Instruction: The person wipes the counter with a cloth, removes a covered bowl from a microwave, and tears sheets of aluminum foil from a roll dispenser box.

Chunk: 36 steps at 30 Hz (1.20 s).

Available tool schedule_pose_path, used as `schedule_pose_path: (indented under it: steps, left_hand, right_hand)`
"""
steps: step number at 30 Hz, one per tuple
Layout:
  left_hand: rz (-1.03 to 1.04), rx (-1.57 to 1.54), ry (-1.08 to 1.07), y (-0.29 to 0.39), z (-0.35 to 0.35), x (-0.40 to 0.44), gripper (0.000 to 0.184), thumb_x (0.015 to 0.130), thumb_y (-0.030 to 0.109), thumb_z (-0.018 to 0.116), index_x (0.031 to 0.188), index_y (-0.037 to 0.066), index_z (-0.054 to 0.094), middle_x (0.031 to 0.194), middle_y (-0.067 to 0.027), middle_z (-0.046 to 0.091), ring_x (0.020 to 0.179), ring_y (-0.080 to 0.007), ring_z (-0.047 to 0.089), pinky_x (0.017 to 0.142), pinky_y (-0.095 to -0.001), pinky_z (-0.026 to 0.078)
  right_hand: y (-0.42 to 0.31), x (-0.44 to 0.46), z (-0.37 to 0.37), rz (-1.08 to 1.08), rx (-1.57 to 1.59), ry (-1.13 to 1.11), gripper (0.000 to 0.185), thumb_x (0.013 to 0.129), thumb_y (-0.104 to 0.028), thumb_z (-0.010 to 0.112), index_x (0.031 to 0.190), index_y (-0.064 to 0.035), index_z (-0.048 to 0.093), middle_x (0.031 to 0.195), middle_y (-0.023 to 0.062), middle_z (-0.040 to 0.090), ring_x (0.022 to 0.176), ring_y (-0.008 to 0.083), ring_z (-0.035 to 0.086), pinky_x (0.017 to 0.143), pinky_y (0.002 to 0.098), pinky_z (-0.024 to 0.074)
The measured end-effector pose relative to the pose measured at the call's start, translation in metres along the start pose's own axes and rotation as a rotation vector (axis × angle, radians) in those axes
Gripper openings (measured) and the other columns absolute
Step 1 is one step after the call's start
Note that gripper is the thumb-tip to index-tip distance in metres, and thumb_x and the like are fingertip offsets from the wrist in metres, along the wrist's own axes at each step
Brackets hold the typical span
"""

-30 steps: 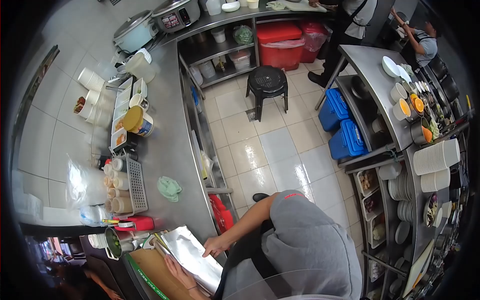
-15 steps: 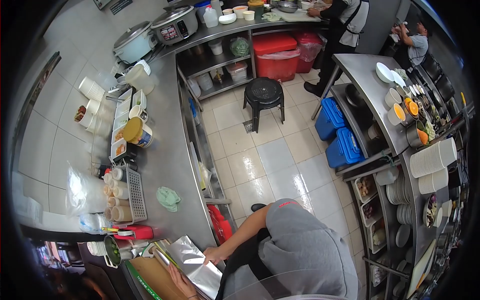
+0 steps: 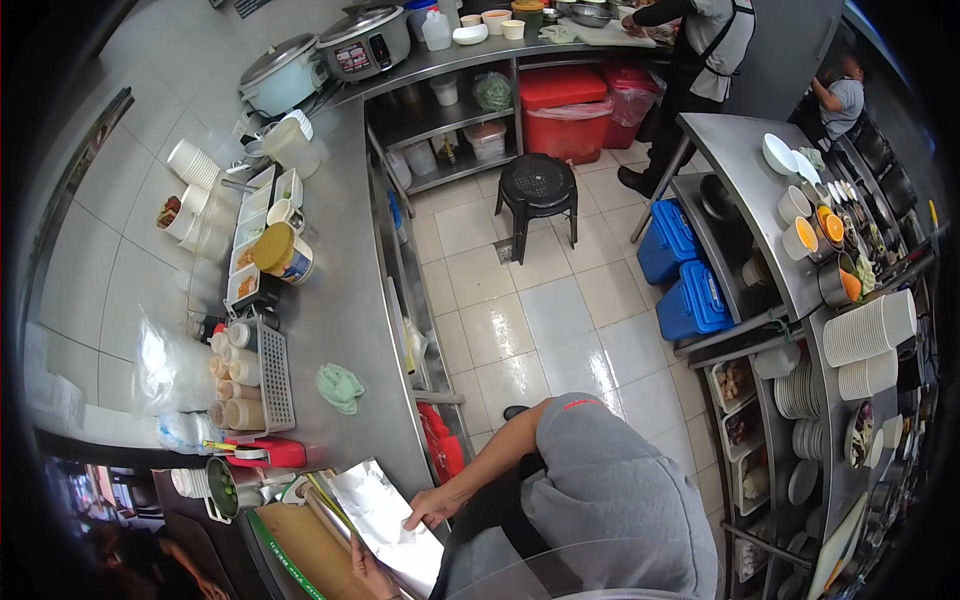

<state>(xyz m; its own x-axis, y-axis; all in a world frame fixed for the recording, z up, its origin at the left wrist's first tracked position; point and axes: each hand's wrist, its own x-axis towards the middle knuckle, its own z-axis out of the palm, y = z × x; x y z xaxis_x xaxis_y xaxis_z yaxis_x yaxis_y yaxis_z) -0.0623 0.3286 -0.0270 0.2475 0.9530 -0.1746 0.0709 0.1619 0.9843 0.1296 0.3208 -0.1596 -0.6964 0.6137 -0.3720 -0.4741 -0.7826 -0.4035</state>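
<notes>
A sheet of aluminium foil (image 3: 385, 515) lies at the bottom of the view, beside a long foil box with a yellow-green edge (image 3: 330, 505). My right hand (image 3: 430, 508) grips the foil's right edge, thumb on top and fingers closed round it. Lower down, my left hand (image 3: 370, 570) is at the foil's near-left edge by the box, its fingers partly hidden under the foil. Left of the box is an open brown cardboard box (image 3: 300, 540) with a green printed edge.
The steel counter (image 3: 350, 300) holds a green cloth (image 3: 340, 388), a basket of bottles (image 3: 275, 375) and a yellow-lidded jar (image 3: 283, 252). A black stool (image 3: 538, 185) stands on the floor. Two co-workers (image 3: 715, 50) (image 3: 842, 100) are at the back; another person (image 3: 165, 560) shows lower left.
My left hand has shifted from lying flat along the box to the foil's near-left edge. The foil sheet, creased half a second ago, looks flatter and more spread. The camera view has shifted slightly.
</notes>
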Motion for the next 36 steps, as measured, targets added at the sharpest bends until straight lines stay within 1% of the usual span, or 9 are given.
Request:
schedule_pose_path:
  steps: [11,13,17,19,20,21,24,30,36]
  left_hand:
    - [-0.087,-0.162,-0.043,0.002,0.007,0.004,0.046,0.089,0.002,0.036,0.134,-0.004,0.036,0.134,-0.0171,0.042,0.12,-0.0218,0.043,0.103,-0.0311,0.031]
    - [-0.061,-0.166,-0.027,0.002,0.01,0.006,0.047,0.088,0.002,0.035,0.136,-0.004,0.033,0.137,-0.0203,0.038,0.123,-0.0247,0.041,0.105,-0.0329,0.029]
    - [-0.087,-0.093,-0.015,0.014,0.014,0.0,0.048,0.09,0.005,0.038,0.137,-0.004,0.032,0.14,-0.0154,0.035,0.129,-0.0208,0.033,0.108,-0.0303,0.023]
    - [-0.154,-0.128,0.055,0.023,0.019,-0.005,0.047,0.092,0.011,0.041,0.137,-0.003,0.032,0.14,-0.0127,0.036,0.129,-0.0185,0.033,0.107,-0.0297,0.023]
    - [-0.148,-0.114,0.049,0.027,0.018,-0.009,0.048,0.094,0.016,0.042,0.137,-0.002,0.032,0.14,-0.0114,0.036,0.129,-0.0171,0.033,0.107,-0.0292,0.022]
    - [-0.188,-0.144,0.1,0.024,0.014,-0.013,0.048,0.094,0.017,0.043,0.137,-0.001,0.032,0.14,-0.0104,0.036,0.129,-0.0159,0.033,0.107,-0.0285,0.023]
    - [-0.222,-0.106,0.099,0.035,0.012,-0.026,0.05,0.095,0.02,0.041,0.139,0.0,0.028,0.141,-0.0108,0.036,0.13,-0.0165,0.032,0.107,-0.0285,0.023]
    - [-0.256,-0.062,0.142,0.042,0.01,-0.057,0.054,0.096,0.026,0.039,0.141,0.001,0.022,0.14,-0.0145,0.037,0.131,-0.021,0.032,0.108,-0.03,0.023]
    - [-0.249,0.063,0.202,0.041,0.01,-0.087,0.053,0.097,0.027,0.038,0.142,0.005,0.021,0.132,-0.0167,0.046,0.125,-0.0221,0.041,0.105,-0.0302,0.029]
  right_hand:
    - [-0.012,-0.031,0.029,-0.059,-0.137,0.179,0.038,0.072,-0.005,0.072,0.105,0.0035,0.055,0.09,0.0115,0.064,0.08,0.023,0.064,0.07,0.0376,0.0532]
    - [-0.011,-0.022,0.029,0.075,-0.253,0.418,0.044,0.069,-0.007,0.075,0.106,0.0051,0.055,0.085,0.0114,0.061,0.078,0.0236,0.063,0.071,0.0384,0.0534]
    - [-0.007,-0.026,0.026,-0.069,-0.446,0.43,0.031,0.061,-0.02,0.081,0.057,0.0006,0.058,0.051,0.0057,0.049,0.046,0.0157,0.049,0.042,0.0342,0.0398]
    - [-0.013,-0.036,0.031,-0.13,-0.321,0.337,0.028,0.061,-0.015,0.081,0.055,-0.0023,0.056,0.05,0.0044,0.048,0.041,0.0133,0.044,0.037,0.0334,0.0336]
    - [-0.013,-0.035,0.034,-0.108,-0.294,0.424,0.025,0.059,-0.008,0.079,0.074,0.006,0.064,0.069,0.0126,0.061,0.06,0.0222,0.061,0.049,0.0354,0.0506]
    - [-0.017,-0.037,0.04,-0.122,-0.336,0.448,0.028,0.061,-0.015,0.08,0.057,-0.0009,0.057,0.05,0.0042,0.048,0.041,0.0133,0.045,0.037,0.0322,0.034]
    - [-0.008,-0.023,0.027,-0.041,-0.388,0.466,0.025,0.062,-0.011,0.081,0.074,0.0005,0.062,0.063,0.0064,0.058,0.053,0.0154,0.057,0.047,0.0301,0.0487]
    - [-0.012,-0.033,0.036,0.036,-0.256,0.385,0.028,0.073,-0.012,0.075,0.091,-0.0006,0.056,0.088,0.0069,0.061,0.082,0.0165,0.062,0.077,0.0298,0.051]
    - [0.0,-0.024,0.02,0.057,-0.157,0.342,0.019,0.078,-0.008,0.07,0.089,-0.0021,0.056,0.089,0.0076,0.063,0.082,0.018,0.062,0.078,0.0313,0.0508]
